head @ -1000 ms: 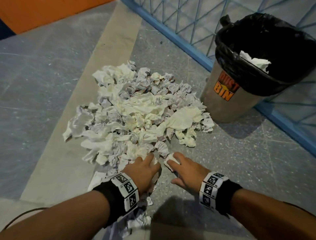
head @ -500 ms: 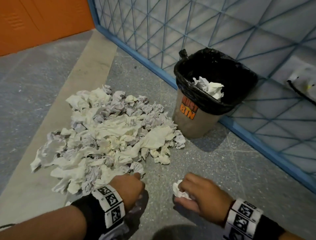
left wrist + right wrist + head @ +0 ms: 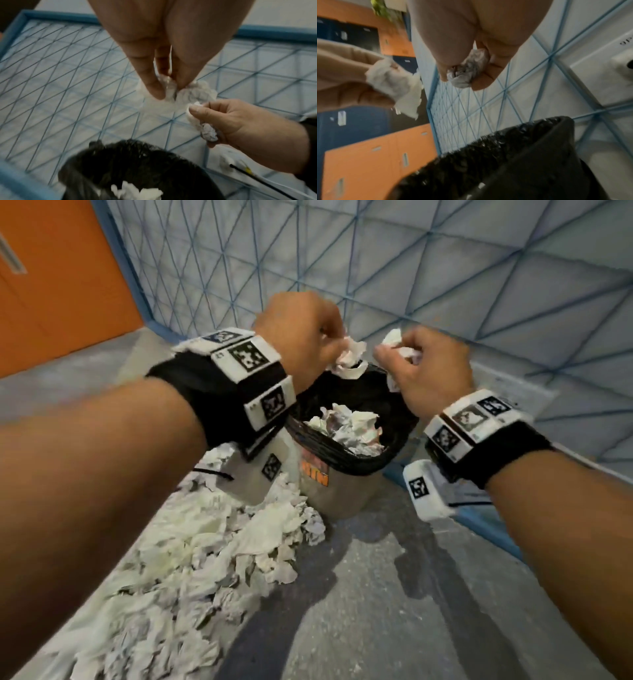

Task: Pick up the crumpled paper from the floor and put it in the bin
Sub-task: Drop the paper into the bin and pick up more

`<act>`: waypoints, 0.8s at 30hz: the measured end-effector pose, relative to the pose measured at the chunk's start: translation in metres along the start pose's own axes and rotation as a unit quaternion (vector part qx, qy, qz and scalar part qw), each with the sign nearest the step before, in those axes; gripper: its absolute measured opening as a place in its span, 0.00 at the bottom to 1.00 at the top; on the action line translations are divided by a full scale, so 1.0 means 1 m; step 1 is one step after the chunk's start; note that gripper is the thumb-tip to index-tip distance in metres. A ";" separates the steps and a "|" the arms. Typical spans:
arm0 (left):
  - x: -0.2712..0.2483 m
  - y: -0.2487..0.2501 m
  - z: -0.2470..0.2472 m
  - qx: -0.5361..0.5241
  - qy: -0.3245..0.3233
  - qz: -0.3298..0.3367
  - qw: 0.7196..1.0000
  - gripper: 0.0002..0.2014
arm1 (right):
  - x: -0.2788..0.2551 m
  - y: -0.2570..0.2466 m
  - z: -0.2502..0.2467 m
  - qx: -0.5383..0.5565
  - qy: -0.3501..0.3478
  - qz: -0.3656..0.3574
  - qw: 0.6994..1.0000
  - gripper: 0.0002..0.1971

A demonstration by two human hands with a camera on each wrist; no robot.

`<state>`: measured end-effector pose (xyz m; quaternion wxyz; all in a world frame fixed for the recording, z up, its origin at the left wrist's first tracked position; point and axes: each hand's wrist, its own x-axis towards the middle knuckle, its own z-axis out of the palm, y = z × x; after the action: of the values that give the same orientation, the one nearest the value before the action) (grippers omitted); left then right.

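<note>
Above the black-lined bin (image 3: pixel 346 453), the left hand (image 3: pixel 301 337) and right hand (image 3: pixel 428 368) — nearly touching — each clutch a wad of crumpled paper (image 3: pixel 347 356), the floor pile (image 3: pixel 205 542) below the left wrist.

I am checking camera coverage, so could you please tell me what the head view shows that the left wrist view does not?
Only the head view shows the paper pile on the floor, the bin's orange label and both wristbands. Only the left wrist view shows the left hand's fingers pinching their paper wad from below. Both show the left hand, the right hand gripping its paper, the black-lined bin holding paper, and the blue mesh panel.
</note>
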<state>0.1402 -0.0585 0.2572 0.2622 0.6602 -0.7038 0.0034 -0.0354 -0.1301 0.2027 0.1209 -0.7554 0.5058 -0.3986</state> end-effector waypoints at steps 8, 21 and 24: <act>-0.021 -0.027 0.068 -0.017 -0.082 -0.039 0.996 0.16 | -0.022 0.036 0.007 -0.055 -0.118 -0.011 0.991 0.15; -0.200 -0.121 0.032 0.171 -0.448 -0.063 0.875 0.20 | -0.208 -0.028 0.082 -0.062 -0.537 -0.139 0.830 0.20; -0.253 -0.163 0.027 0.198 -0.537 -0.139 0.808 0.24 | -0.222 -0.049 0.113 -0.144 -0.617 -0.157 0.757 0.24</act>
<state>0.2796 0.1460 0.0844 -0.2960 0.6854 -0.6170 -0.2489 0.0418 0.0589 0.0509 0.2327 -0.9151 0.2470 0.2180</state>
